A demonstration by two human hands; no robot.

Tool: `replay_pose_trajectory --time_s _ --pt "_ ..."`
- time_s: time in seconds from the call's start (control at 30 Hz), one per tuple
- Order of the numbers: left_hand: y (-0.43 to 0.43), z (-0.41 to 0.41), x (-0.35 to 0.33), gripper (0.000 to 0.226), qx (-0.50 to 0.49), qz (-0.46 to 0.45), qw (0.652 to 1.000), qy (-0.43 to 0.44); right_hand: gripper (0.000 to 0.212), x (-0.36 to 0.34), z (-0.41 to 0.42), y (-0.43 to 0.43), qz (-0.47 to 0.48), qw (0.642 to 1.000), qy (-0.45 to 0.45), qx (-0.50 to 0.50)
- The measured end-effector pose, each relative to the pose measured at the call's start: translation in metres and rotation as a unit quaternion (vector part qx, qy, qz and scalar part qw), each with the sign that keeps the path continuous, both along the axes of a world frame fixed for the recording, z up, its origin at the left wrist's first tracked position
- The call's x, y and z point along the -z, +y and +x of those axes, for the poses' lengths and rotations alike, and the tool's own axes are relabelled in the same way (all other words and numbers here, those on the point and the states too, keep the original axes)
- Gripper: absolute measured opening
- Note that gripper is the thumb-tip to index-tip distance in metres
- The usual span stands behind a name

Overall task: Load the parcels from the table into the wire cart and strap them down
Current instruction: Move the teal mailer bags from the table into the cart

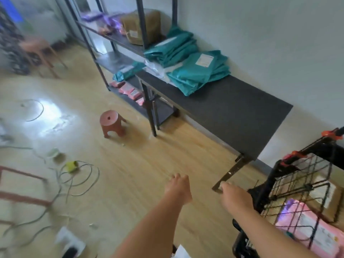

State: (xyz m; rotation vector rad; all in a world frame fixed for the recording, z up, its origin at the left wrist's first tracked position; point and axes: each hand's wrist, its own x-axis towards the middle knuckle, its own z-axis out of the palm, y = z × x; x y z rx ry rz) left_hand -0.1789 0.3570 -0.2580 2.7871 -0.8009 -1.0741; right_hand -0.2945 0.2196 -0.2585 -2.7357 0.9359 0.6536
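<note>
Teal parcels (199, 73) lie stacked at the far end of the dark table (242, 116), with more teal bags (173, 47) piled behind them. The black wire cart (301, 183) stands at the lower right; a pink parcel (307, 226) and a brown box (323, 200) sit inside it. My left hand (178, 187) hangs over the floor with fingers loosely curled, holding nothing. My right hand (234, 196) is stretched out just left of the cart, also empty. Both hands are well short of the parcels.
A metal shelf rack (115, 40) with a brown box (141, 27) and pink packets stands beyond the table. A small red stool (111, 123) sits on the wooden floor. Loose cables (78, 175) and a red frame (22, 185) lie at the left.
</note>
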Motion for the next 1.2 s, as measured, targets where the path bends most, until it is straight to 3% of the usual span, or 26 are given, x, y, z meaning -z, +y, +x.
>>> replay_pose_trajectory --time_s 0.23,0.47,0.7,1.2 --pt "0.062 0.045 0.008 0.061 -0.062 0.012 0.998 0.010 0.011 0.000 0.074 0.039 0.017 0.998 -0.002 -0.067" --pt "0.072 0.090 0.012 0.056 -0.068 0.034 0.997 0.014 0.024 0.009 0.136 0.036 0.007 0.993 0.034 -0.113" --pt "0.053 0.185 0.000 0.058 -0.109 0.054 0.993 0.002 0.025 0.002 0.235 0.009 0.022 0.992 0.022 -0.119" --pt "-0.018 0.318 -0.019 0.053 -0.123 -0.009 0.991 -0.049 0.018 -0.027 0.380 -0.057 0.030 0.994 -0.021 -0.101"
